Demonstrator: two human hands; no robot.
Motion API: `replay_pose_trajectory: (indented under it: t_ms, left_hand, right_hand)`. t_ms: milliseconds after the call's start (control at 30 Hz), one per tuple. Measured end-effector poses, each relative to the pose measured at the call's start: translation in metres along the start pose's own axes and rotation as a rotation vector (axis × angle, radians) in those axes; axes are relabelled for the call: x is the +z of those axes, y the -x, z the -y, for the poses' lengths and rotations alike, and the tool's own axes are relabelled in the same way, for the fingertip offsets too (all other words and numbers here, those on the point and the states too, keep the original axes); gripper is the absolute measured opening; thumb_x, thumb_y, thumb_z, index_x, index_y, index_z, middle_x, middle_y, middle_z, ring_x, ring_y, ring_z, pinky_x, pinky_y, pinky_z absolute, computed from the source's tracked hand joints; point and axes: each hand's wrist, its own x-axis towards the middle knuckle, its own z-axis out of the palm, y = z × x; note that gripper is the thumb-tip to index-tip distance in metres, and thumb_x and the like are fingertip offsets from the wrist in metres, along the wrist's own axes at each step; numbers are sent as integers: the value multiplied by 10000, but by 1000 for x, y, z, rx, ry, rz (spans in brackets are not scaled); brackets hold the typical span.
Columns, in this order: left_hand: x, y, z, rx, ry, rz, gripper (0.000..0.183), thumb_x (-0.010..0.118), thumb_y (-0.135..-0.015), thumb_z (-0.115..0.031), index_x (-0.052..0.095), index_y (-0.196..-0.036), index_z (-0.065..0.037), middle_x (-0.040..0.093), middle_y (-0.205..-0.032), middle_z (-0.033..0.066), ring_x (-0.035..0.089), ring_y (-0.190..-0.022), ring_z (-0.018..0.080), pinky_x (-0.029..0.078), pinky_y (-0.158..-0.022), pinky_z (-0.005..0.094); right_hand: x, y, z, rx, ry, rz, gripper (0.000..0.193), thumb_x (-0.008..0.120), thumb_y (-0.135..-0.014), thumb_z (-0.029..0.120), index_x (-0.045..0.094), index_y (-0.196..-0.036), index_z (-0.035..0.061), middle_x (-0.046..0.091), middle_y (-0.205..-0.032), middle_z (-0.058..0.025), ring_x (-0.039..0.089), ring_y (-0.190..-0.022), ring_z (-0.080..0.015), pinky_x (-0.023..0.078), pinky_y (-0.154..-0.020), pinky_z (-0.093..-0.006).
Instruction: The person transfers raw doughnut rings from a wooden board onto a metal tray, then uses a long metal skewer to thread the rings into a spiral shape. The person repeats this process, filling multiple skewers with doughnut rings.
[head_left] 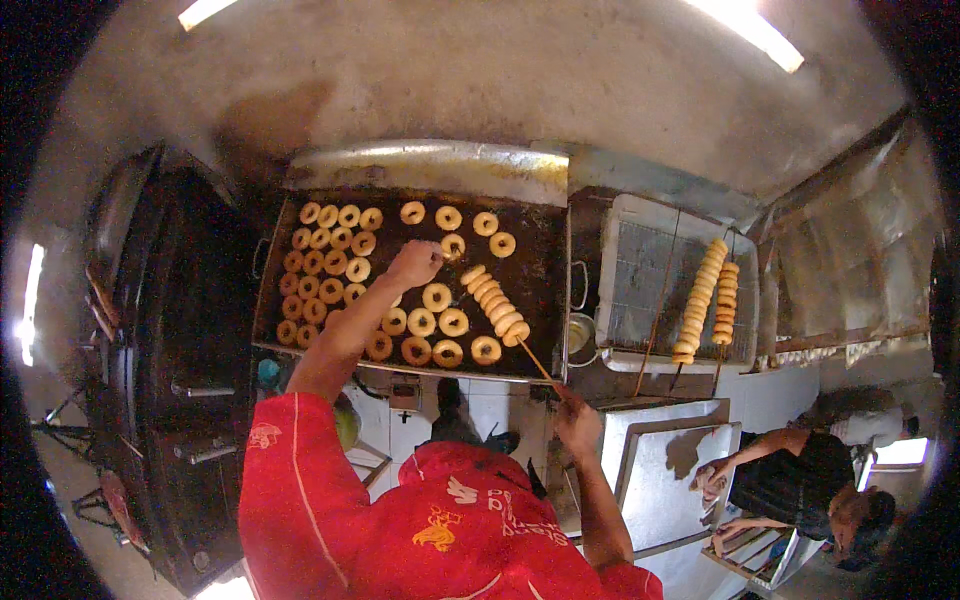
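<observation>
My right hand (578,425) is closed around the lower end of a thin wooden stick (537,361). A row of several ring doughnuts (495,305) is threaded on this stick, slanting over the wide dark frying pan (540,250). My left hand (418,262) reaches over the pan, fingers pinched together at the edge of a single ring doughnut (453,246); the fingertips are small and partly hidden. Many loose golden doughnuts (421,321) lie in the pan, packed in rows at the left and more spread out toward the middle and back.
Right of the pan stands a grey tray with a wire rack (632,285), carrying two loaded doughnut sticks (704,300) and bare rods. A small metal pot (580,338) sits between them. A dark cabinet (195,380) stands left. Another person (800,480) works at the lower right.
</observation>
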Motion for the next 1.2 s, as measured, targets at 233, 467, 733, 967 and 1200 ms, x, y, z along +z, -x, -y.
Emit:
replay_pose_trajectory:
  t_ms: [233,467,733,967,1200]
  left_hand:
    - [-11,-50,90,-101,-71,-53,153,676,-950,-154,712,-894,-17,719,-854,203,726,-827,353,570,-725,474]
    - [-12,-68,85,152,13,-41,135,666,-932,-158,701,-948,-29,723,-872,201,709,-828,416,561,-754,512]
    - [-35,-93,154,-160,70,-107,239,704,-948,-235,735,-1003,-4,728,-1010,236,710,-945,414,571,-829,512]
    - [-126,-7,71,42,185,-80,204,702,-965,-212,745,-1053,-33,742,-928,179,711,-845,341,560,-777,468]
    - [-26,113,0,-115,129,16,213,674,-933,-230,722,-1061,-66,735,-1016,203,693,-917,442,549,-868,533]
  right_hand:
    - [29,-38,20,-97,-262,-44,368,624,-972,163,755,-1310,232,782,-971,-160,756,-778,-324,581,-694,-422]
    - [37,-68,59,-28,96,-39,401,653,-938,115,758,-1297,259,789,-991,-118,758,-809,-334,589,-698,-436]
    - [55,-94,45,-172,-17,-45,392,663,-967,233,730,-1351,279,778,-961,-161,745,-766,-378,604,-692,-472]
    - [33,-35,-25,-61,-448,-85,252,692,-1031,196,746,-1168,-8,739,-893,-56,653,-797,-92,537,-745,-295]
    - [-5,-32,-77,-306,36,-30,180,733,-964,233,741,-1092,107,742,-799,-112,731,-715,-264,566,-670,-377]
